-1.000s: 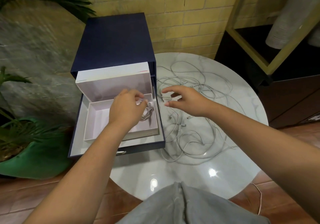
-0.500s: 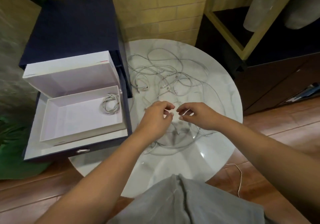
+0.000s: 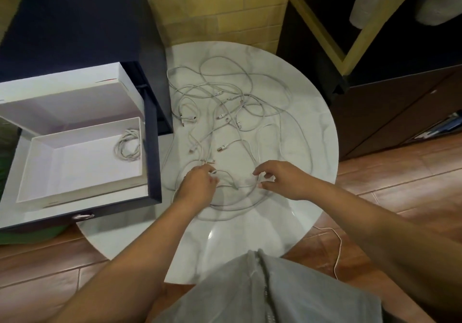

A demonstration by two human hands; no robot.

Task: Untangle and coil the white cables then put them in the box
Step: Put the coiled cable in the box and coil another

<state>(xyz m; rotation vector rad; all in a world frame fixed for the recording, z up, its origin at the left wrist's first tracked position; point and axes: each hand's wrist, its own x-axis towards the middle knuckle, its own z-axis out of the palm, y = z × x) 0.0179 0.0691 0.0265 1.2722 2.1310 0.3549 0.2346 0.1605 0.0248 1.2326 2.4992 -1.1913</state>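
A tangle of white cables (image 3: 232,102) spreads over the round marble table (image 3: 312,132). My left hand (image 3: 200,185) pinches one end of a cable near the table's front. My right hand (image 3: 282,180) pinches the same cable a little to the right, and a short stretch of it (image 3: 235,185) sags between the two hands. On the left, the open white box (image 3: 82,172) holds one coiled white cable (image 3: 127,147) in its far right corner.
The white box sits in a pulled-out dark blue drawer (image 3: 152,147) with its lid (image 3: 70,97) raised behind it. A dark cabinet (image 3: 400,97) stands to the right. Another white cord (image 3: 335,250) trails on the wooden floor. Grey clothing (image 3: 270,290) fills the bottom.
My left hand left the coiled cable in the box and came over to the table. Both hands took hold of a cable near the front edge and moved apart, stretching it.
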